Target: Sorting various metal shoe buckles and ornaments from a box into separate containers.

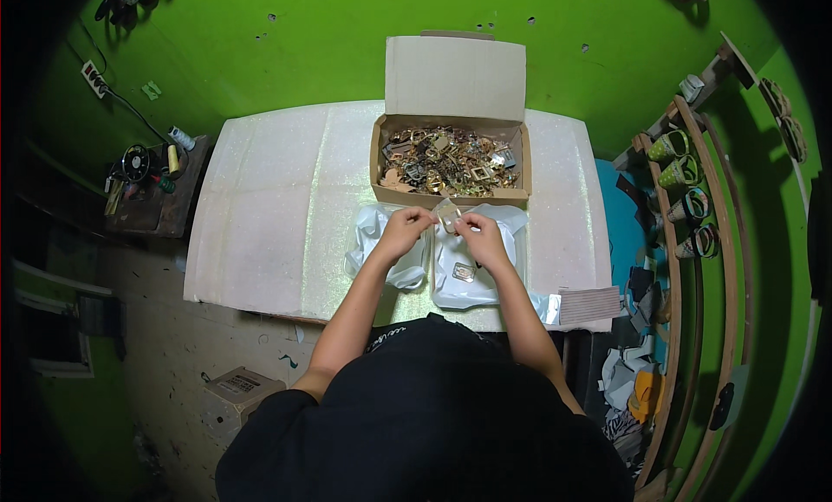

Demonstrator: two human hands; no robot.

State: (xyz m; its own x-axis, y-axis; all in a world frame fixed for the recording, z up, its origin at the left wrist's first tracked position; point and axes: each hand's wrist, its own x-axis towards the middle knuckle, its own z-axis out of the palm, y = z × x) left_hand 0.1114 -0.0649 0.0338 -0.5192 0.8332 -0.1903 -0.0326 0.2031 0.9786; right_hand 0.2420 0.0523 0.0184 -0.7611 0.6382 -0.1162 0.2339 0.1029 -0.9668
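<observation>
Between my hands, just in front of the box, is a small clear plastic packet point(448, 213) with something pale and metallic inside. My right hand point(482, 240) pinches its right lower edge. The fingers of my left hand point(406, 231) are closed at its left edge. Under my right hand lies a tray lined with white plastic point(478, 292), and on the lining rests a silver rectangular buckle point(464, 271). A second white plastic-lined tray point(403, 275) sits below my left hand. Beyond them, an open cardboard box point(451, 197) holds many gold, silver and dark metal buckles point(446, 160).
All this stands on a pale glittery table point(269, 207) against a green wall. Striped grey strips point(589, 305) lie at its right front corner. To the right, a wooden rack point(685, 285) carries sandals point(679, 171). At left is a small dark table point(152, 199) with spools.
</observation>
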